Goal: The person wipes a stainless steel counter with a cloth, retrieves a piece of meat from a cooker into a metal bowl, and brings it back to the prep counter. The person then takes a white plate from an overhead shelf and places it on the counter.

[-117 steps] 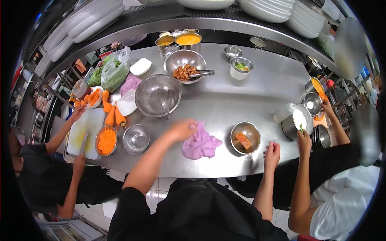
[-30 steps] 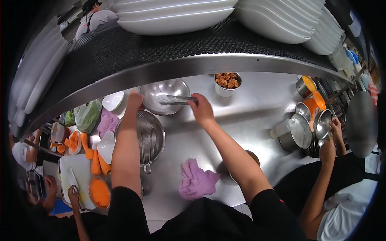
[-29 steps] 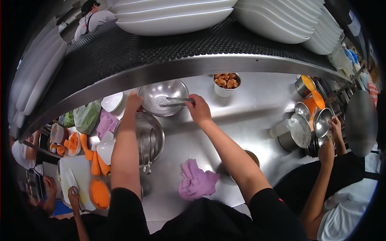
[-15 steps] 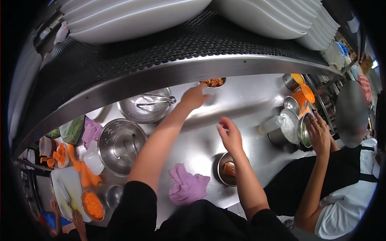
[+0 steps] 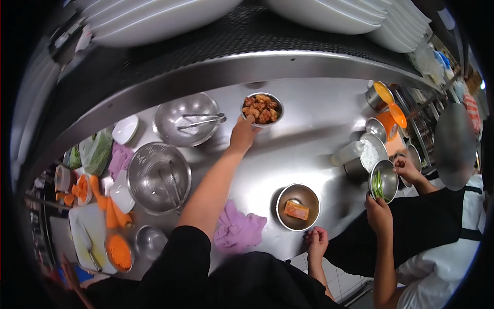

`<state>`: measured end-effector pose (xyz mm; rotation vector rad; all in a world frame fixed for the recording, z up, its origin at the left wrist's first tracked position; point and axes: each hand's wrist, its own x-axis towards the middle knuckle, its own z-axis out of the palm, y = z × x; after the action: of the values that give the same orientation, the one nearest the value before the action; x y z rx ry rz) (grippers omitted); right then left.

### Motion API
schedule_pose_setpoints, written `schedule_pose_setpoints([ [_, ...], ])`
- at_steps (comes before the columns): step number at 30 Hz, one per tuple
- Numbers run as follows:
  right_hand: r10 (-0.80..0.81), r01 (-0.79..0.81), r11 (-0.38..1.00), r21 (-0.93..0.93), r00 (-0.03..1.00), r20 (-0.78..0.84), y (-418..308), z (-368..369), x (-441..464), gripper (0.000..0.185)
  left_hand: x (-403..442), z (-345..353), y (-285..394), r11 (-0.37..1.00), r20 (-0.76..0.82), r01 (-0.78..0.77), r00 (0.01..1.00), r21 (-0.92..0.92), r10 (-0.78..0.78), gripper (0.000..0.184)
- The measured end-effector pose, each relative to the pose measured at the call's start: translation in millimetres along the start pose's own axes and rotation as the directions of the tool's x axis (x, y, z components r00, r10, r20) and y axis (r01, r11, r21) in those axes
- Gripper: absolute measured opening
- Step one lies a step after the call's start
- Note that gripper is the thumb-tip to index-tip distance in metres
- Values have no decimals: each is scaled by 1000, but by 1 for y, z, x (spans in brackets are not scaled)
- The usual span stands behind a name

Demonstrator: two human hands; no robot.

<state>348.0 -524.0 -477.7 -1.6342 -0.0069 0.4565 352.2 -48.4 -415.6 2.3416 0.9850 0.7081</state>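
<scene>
My left hand point(image 5: 243, 135) grips the near rim of a steel bowl point(image 5: 262, 109) full of browned, fried-looking chunks. My right hand point(image 5: 317, 241) is at the table's near edge with its fingers curled in. Whatever it holds, if anything, I cannot make out. Just above it on the table stands another steel bowl point(image 5: 298, 207) with one orange-brown block of food point(image 5: 297, 210) inside. A crumpled purple cloth point(image 5: 237, 229) lies between my forearms, left of that bowl.
At right, a co-worker's hands point(image 5: 380, 213) hold a bowl of green strips point(image 5: 380, 183). Left are a colander point(image 5: 157, 177), a bowl with tongs point(image 5: 172, 126), carrots point(image 5: 114, 211) and a knife point(image 5: 87, 242) on a cutting board. A shelf point(image 5: 206, 74) with stacked white dishes overhangs the back.
My left hand has taken hold of the bowl of chunks and drawn it out from under the shelf edge. My right hand moved down to the table edge. The co-worker lifted the greens bowl.
</scene>
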Motion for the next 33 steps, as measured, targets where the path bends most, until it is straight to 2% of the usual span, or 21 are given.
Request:
schedule_pose_setpoints([
  [1,4,-4,1000,-4,1000,26,7,2,2,11,-14,-5,-1,999,9,11,1000,-47,-11,34],
  [3,-119,127,985,-113,990,70,16,6,10,9,-45,-17,-3,995,-7,56,998,-81,-57,35],
  [4,-184,193,970,-150,980,70,17,7,14,7,-58,-27,-2,995,-22,14,1000,-102,-17,37],
  [6,-146,153,986,-65,984,103,15,5,17,7,-82,-50,2,990,-119,-85,990,-109,72,40],
  [8,-148,158,986,-51,976,160,18,0,19,7,-101,-101,21,982,-145,-84,988,-169,59,42],
  [10,-260,287,943,-168,951,166,4,10,7,7,-112,-155,25,992,-171,-57,985,-114,37,42],
  [12,-271,305,932,-194,945,182,10,9,8,7,-121,-211,23,998,-198,-15,980,-67,2,41],
  [14,-289,325,921,-213,939,184,14,8,12,7,-125,-255,4,1000,-314,2,949,17,3,42],
  [16,-258,295,935,-198,947,190,13,6,11,8,-126,-295,-29,999,-383,42,923,0,-39,44],
  [18,-239,283,933,-222,950,203,13,5,11,8,-127,-333,-57,978,-461,195,876,76,-139,47],
  [20,-305,353,901,-252,929,211,19,4,12,9,-131,-361,-108,970,-500,220,855,108,-138,50],
  [22,-298,342,905,-253,934,194,15,5,6,9,-138,-386,-147,920,-496,336,845,202,-200,51],
  [23,-289,328,910,-255,940,178,14,7,1,10,-145,-392,-170,921,-492,332,848,204,-197,51],
  [25,-289,321,916,-239,944,159,17,9,-1,10,-153,-395,-218,859,-512,440,818,263,-262,50],
  [28,-297,326,909,-258,944,146,18,8,-4,11,-171,-385,-264,853,-470,453,831,259,-298,48],
  [31,-305,334,867,-370,943,136,21,6,-1,12,-177,-359,-298,889,-408,416,858,193,-313,46],
  [33,-306,332,869,-365,943,130,26,6,4,12,-179,-346,-298,930,-353,337,896,147,-269,41],
])
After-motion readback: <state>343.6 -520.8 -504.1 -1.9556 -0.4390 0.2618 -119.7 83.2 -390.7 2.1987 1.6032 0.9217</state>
